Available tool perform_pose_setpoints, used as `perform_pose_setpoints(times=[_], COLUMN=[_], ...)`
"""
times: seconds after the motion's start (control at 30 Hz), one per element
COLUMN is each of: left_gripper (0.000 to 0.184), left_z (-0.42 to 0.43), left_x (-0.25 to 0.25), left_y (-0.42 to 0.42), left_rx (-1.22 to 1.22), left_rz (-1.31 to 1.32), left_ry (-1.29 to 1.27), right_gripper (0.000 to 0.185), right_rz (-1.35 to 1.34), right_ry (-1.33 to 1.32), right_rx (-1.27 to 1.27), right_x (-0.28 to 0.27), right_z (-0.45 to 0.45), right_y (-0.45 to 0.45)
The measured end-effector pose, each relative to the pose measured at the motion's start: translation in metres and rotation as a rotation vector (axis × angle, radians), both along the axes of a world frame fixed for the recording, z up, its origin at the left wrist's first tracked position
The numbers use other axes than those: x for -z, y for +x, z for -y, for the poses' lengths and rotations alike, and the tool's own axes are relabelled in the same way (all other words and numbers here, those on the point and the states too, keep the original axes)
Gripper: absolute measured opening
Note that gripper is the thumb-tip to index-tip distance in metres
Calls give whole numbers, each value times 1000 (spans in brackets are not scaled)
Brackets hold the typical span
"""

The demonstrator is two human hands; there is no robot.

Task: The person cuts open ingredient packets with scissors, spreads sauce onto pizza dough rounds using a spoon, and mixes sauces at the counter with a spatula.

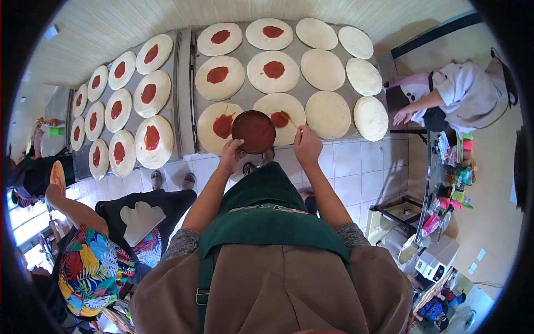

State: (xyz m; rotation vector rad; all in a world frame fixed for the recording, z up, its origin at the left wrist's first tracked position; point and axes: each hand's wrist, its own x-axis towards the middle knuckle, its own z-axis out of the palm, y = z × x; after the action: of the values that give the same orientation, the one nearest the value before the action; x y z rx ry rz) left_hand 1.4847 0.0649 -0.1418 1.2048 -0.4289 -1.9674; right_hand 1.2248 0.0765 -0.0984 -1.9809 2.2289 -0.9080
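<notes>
"Red-brown bowl [254, 131]; who has it?"

"Left hand [229, 158], fingers gripping its edge. Right of the bowl, the right hand's [307, 146] fingers pinch a thin handle [293, 123] over sauced dough [278, 102]."

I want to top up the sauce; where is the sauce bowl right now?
In the head view, the sauce bowl is just above and left of centre, held by the left hand, partly covering two sauced dough rounds in the nearest row.
</notes>
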Motion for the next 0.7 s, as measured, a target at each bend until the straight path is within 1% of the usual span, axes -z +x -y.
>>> perform_pose_setpoints(times=[0.1,0.2,0.3,0.37,0.4,0.43,0.53,0.63,0.7], left_gripper=[35,37,38,39,38,38,33,32,34], left_z=[2,4,6,7,6,5,6,7,6], left_x=[5,14,20,10,11,12,9,6,8], left_y=[1,-4,-9,-12,-13,-13,-13,-7,-1], left_rx=[22,21,48,58,47,38,23,12,5], left_rz=[8,-10,-32,-4,-6,-8,-24,-9,-7], left_ry=[28,26,1,3,8,15,4,6,12], right_gripper=[15,14,17,18,18,21,22,18,16], right_rz=[234,399,388,789,990,1212,1523,1283,760], right_ry=[115,335,226,320,363,467,624,408,192], right_rx=[100,124,71,146,186,234,310,304,243], right_x=[-25,-30,5,25,25,24,10,9,13], right_z=[-7,-13,-19,-20,-19,-20,-21,-13,-5], right_y=[14,30,33,27,23,16,-3,-2,7])
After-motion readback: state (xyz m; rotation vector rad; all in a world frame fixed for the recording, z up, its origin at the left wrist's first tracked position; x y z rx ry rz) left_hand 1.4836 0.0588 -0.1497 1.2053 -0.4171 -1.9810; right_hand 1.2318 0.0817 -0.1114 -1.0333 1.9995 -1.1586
